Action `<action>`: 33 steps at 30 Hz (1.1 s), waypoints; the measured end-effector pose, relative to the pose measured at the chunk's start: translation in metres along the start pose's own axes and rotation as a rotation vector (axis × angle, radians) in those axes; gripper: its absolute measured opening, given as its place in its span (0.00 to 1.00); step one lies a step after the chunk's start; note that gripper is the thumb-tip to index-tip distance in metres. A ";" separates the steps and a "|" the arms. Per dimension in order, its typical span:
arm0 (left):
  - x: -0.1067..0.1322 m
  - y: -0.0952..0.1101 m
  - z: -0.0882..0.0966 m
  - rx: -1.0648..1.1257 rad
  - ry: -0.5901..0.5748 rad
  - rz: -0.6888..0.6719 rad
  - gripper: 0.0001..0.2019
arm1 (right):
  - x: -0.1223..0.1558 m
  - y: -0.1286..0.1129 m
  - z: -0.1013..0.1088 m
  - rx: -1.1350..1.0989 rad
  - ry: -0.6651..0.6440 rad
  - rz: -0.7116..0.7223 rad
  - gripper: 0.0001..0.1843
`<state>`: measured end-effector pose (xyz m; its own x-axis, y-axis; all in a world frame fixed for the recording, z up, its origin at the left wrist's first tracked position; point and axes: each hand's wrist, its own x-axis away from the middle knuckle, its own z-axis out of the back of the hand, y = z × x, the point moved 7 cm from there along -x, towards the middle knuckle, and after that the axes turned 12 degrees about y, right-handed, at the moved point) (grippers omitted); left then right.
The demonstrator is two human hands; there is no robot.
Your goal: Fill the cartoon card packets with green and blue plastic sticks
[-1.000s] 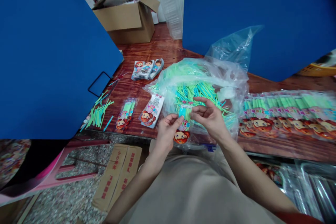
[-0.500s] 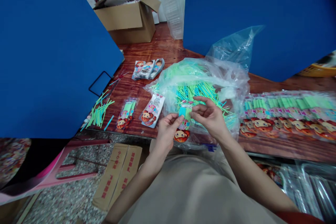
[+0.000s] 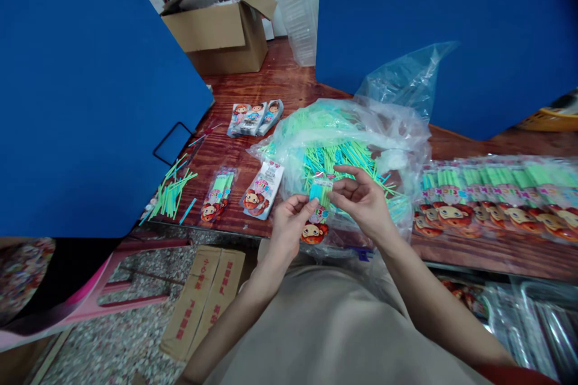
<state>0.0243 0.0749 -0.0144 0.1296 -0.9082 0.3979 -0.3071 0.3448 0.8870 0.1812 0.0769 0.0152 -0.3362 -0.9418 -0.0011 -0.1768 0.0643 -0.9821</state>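
Observation:
A small clear printed packet (image 3: pixel 321 212) of green and blue sticks, with a cartoon face at its bottom, is held upright over the front of the plastic bag. My left hand (image 3: pixel 291 219) pinches its left edge between thumb and fingers. At the packet's upper right edge, my right hand (image 3: pixel 361 201) has its thumb and bent fingers closed on it, the index finger raised above. Behind both hands lies a large clear bag (image 3: pixel 289 138), open, with a heap of loose green and blue sticks (image 3: pixel 334 159) inside.
Flat printed packets (image 3: pixel 262 189) and a filled packet (image 3: pixel 218 194) lie left of the bag; more printed packets (image 3: pixel 255 118) sit behind. Loose sticks (image 3: pixel 171 192) lie at the left edge. Filled packets (image 3: pixel 487 198) overlap at right. Blue panels (image 3: pixel 81 96) flank the table.
Both hands keep almost the same place on the packet. The packet's top edge shows slightly more plainly now; the rest looks unchanged.

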 end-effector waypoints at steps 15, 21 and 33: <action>0.002 -0.004 -0.003 0.002 -0.023 0.018 0.17 | 0.002 0.000 -0.002 -0.029 -0.024 -0.011 0.26; 0.004 -0.004 -0.005 -0.001 -0.033 0.022 0.18 | 0.003 0.001 -0.004 -0.034 -0.048 0.009 0.25; 0.003 -0.006 -0.005 -0.020 -0.042 -0.013 0.16 | 0.004 -0.001 -0.005 0.029 -0.042 0.032 0.26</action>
<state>0.0309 0.0715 -0.0180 0.0933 -0.9215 0.3769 -0.2870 0.3376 0.8965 0.1755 0.0750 0.0173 -0.3021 -0.9525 -0.0394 -0.1400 0.0852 -0.9865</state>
